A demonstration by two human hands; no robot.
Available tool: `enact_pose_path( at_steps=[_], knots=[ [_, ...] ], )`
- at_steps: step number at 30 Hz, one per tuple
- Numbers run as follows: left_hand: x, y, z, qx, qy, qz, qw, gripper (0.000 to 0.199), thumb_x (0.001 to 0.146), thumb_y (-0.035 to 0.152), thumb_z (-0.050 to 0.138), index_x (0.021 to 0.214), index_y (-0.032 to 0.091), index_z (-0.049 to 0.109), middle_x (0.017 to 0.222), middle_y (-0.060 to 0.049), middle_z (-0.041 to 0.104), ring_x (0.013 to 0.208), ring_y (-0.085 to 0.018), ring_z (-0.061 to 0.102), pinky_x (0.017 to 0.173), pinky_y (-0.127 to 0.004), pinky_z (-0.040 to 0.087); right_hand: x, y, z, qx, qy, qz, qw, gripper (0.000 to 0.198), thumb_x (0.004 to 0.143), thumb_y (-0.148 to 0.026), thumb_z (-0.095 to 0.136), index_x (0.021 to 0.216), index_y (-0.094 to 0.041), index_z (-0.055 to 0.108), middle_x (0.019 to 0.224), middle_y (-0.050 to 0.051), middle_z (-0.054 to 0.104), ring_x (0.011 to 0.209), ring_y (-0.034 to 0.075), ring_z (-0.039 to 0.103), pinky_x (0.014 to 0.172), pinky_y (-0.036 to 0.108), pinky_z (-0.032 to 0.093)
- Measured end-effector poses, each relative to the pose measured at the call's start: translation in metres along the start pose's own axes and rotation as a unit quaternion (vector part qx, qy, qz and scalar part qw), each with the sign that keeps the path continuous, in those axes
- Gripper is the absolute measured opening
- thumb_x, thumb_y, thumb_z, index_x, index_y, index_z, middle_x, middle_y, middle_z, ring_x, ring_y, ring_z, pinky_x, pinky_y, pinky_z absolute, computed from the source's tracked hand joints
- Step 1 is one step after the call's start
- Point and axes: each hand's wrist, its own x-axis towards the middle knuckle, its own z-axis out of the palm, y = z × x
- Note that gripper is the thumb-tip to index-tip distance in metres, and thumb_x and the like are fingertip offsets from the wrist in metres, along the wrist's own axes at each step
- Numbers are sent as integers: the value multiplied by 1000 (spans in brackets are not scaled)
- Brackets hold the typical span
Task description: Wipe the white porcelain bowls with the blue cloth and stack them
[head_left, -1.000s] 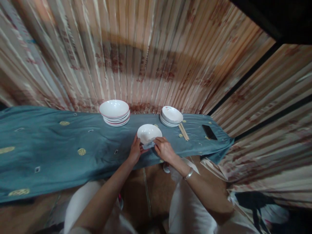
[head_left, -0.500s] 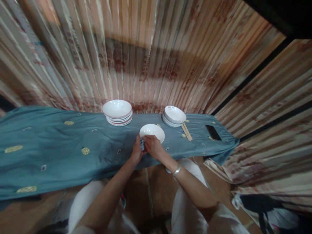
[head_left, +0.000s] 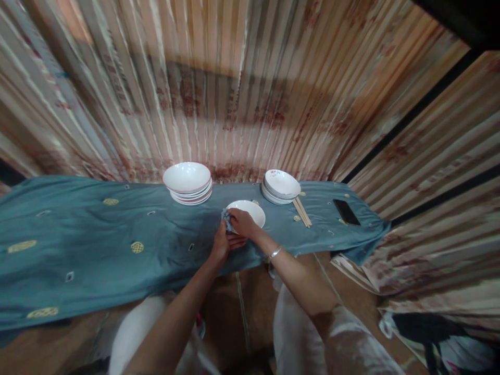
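A white plate [head_left: 255,212] is held low over the near part of the table, tilted a little. My left hand [head_left: 223,242] grips its near-left rim, thumb up and fingers underneath. Closed around a bluish-grey cloth [head_left: 225,217], my right hand [head_left: 242,223] presses it on the plate's left rim beside the left thumb. Part of the cloth is hidden under the right fingers. Behind and to the left stands a stack of red-rimmed white bowls and plates [head_left: 187,178]. A second stack of white dishes with a floral pattern [head_left: 282,185] stands behind to the right.
Several wooden chopsticks [head_left: 301,212] lie beside the right stack. Farther right is a black phone [head_left: 346,212]. A green patterned cloth [head_left: 97,234] covers the table, with a pleated curtain [head_left: 219,104] right behind it. A dark bag [head_left: 429,328] sits at the lower right.
My right hand has moved with the cloth slightly up and left along the plate's rim. More of the cloth shows now. The left hand still holds the plate, and the view has shifted slightly.
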Motion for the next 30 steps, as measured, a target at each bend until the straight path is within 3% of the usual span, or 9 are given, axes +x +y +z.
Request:
enact_pose_path(
  at_steps=[4,8,16,23,26,30],
  knots=[
    [-1,-3,-2,12,-38,42,998,74,90,46,56,153,28,22,79,-8,75,66,-24,73,63,-36,60,3,6,0,-64,-19,11,998,32,91,-11,41,115,-12,62,121,13,65,111,21,60,97,29,44],
    [1,-5,-4,12,-47,43,998,86,84,43,67,153,28,19,79,-8,75,66,-23,73,63,-34,60,4,11,1,-80,-28,15,996,34,90,-8,41,116,-11,62,127,13,61,118,19,56,100,27,42],
    [1,-6,-4,0,-48,57,997,84,86,41,65,153,26,16,72,-7,74,67,-23,74,66,-36,60,4,6,-9,-119,-101,13,988,36,91,-13,43,118,-10,65,126,15,64,117,22,59,96,28,43],
    [-2,-6,1,0,-26,66,997,71,92,24,55,153,24,19,70,-3,73,65,-20,73,72,-37,60,-21,22,-31,-145,-191,-7,971,31,89,-22,50,109,-18,73,112,9,73,101,20,67,78,22,46],
    [-2,-6,2,8,-20,64,998,71,91,22,54,154,26,20,74,-3,74,66,-21,72,69,-37,61,-30,31,-40,-163,-198,-3,967,29,89,-25,52,105,-18,75,105,9,75,98,20,68,76,22,46],
    [-1,-6,2,15,-19,57,998,72,91,23,55,154,26,21,74,-4,74,66,-21,72,68,-36,61,-29,37,-38,-198,-169,13,965,27,87,-19,53,100,-9,75,106,18,73,106,27,65,84,28,48]
  ],
)
